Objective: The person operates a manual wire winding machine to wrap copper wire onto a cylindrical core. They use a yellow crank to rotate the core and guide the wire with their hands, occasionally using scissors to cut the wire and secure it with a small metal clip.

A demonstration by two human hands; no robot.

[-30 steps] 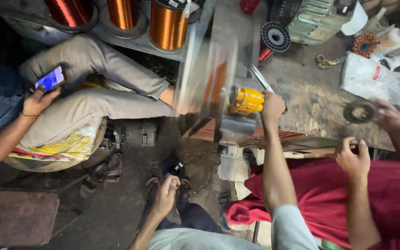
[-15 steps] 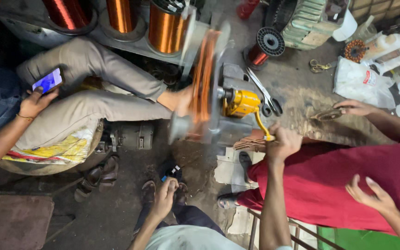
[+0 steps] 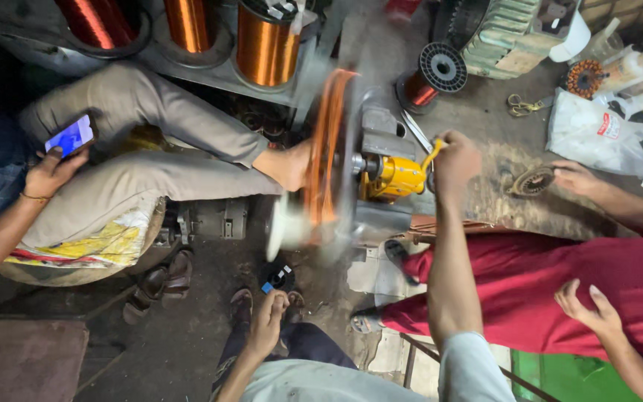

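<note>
My right hand (image 3: 452,160) is closed around the yellow crank handle (image 3: 432,158) of a hand winding machine (image 3: 392,177) with a yellow body. Left of it, the winder's frame with orange copper wire (image 3: 327,149) is blurred from spinning. My left hand (image 3: 266,321) rests on my knee over dark trousers, holding nothing, fingers loosely spread. A small black spool with a blue label (image 3: 277,277) lies on the floor just above that hand.
A co-worker in red sits at right, one hand (image 3: 574,179) by a round rusty part (image 3: 533,181), the other (image 3: 588,309) raised. A seated person at left holds a phone (image 3: 70,135). Copper wire spools (image 3: 263,41) stand behind; a motor housing (image 3: 511,33) at top right.
My right hand has swung the crank down and back up in a circle. The wire frame keeps spinning. The co-worker's hand moved to the round part.
</note>
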